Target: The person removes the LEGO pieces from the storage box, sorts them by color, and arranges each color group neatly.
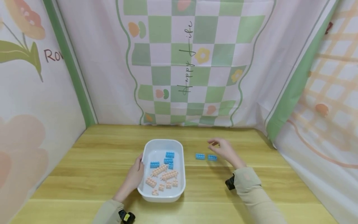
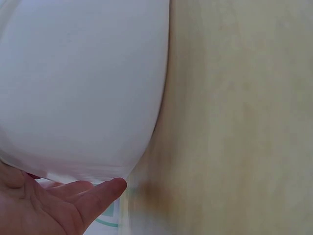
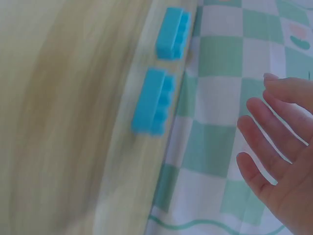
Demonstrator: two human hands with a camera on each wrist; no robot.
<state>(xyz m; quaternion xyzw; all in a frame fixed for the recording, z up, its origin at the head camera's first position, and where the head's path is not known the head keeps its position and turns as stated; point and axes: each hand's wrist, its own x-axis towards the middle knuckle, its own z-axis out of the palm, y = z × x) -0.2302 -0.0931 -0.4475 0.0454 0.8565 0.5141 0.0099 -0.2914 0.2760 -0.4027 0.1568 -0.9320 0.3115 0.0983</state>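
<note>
My left hand (image 1: 136, 174) holds the left side of a white plastic tub (image 1: 181, 146), its fingers lying along the outer wall (image 2: 93, 88) in the left wrist view. Several blue building bricks (image 1: 154, 165) lie inside, together with several pale pink bricks (image 1: 169, 175) of different lengths. To the right of the tub, two blue bricks (image 1: 199, 156) (image 1: 212, 157) sit side by side on the table. My right hand (image 1: 223, 149) hovers just above and beyond them, fingers loosely bent and apart, with nothing in it; the right wrist view shows those bricks (image 3: 152, 102) away from the fingertips.
The wooden table (image 1: 92, 161) ends at a checked cloth curtain (image 1: 193, 71) behind. More printed cloth (image 1: 30, 102) hangs along the left and right sides. Each wrist wears a black camera (image 1: 230, 183).
</note>
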